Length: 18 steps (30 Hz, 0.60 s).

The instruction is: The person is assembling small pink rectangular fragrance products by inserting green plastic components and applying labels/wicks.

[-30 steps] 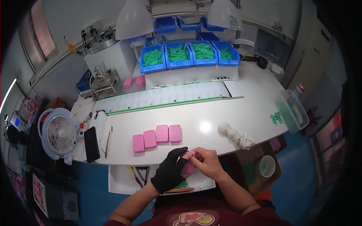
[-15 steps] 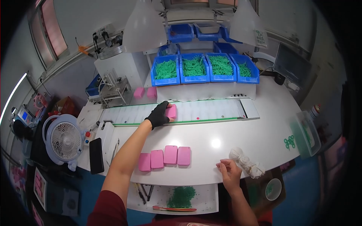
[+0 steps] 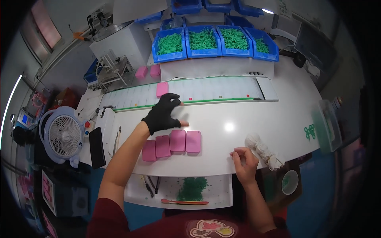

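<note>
My left hand [image 3: 166, 112], in a black glove with bare fingertips, hovers over the white table just in front of the conveyor belt [image 3: 206, 88]. Its thumb and fingers are spread, with nothing between them. Behind it, one pink rectangular block [image 3: 162, 89] lies on the belt. Several more pink blocks [image 3: 177, 141] sit side by side on the table, nearer to me. My bare right hand [image 3: 245, 160] rests at the table's front edge, its fingers loosely curled; whether anything is in them is hidden. Beside it lies a knotted bundle of white cloth [image 3: 262, 151].
Blue bins [image 3: 204, 41] full of green pieces stand behind the belt. On the left are a fan [image 3: 64, 137] and a black phone [image 3: 97, 146]. Green rings [image 3: 310, 132] lie by a clear tub [image 3: 330, 129] at right. Below the table edge, an open drawer [image 3: 218, 194] holds green bits.
My left hand has let go of the pink block, leaving it on the belt, and has drawn back toward me with its fingers spreading. The view has tilted down; my right hand stays put.
</note>
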{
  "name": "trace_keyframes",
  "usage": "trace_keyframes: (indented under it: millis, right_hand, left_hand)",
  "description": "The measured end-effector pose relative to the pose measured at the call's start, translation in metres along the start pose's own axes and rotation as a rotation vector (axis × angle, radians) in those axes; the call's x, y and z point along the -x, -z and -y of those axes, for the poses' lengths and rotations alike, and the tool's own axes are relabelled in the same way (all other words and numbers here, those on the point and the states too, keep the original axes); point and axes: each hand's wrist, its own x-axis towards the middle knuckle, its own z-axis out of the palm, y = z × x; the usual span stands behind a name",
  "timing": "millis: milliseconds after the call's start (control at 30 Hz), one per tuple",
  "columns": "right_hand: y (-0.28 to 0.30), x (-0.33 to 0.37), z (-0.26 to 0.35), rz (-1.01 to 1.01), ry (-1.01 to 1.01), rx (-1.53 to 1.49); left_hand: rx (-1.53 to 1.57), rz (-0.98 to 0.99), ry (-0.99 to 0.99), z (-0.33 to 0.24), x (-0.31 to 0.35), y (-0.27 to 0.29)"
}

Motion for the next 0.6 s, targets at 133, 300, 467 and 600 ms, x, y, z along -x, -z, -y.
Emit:
trace_keyframes:
  millis: [133,300,467,600]
  right_hand:
    - [-0.002,0.002,0.001,-0.005,0.005,-0.027]
    - [-0.001,0.008,-0.001,-0.004,-0.08,-0.144]
    - [-0.003,0.019,0.038,0.125,-0.236,-0.333]
    - [-0.006,0.03,0.062,0.306,-0.33,-0.429]
  left_hand:
    - [-0.28,0.11,-0.145,-0.06,0.036,-0.036]
    - [0.213,-0.142,-0.159,-0.092,0.061,-0.05]
    - [1.511,0.007,0.147,-0.143,0.113,-0.069]
    - [1.459,-0.112,0.259,-0.142,0.134,-0.089]
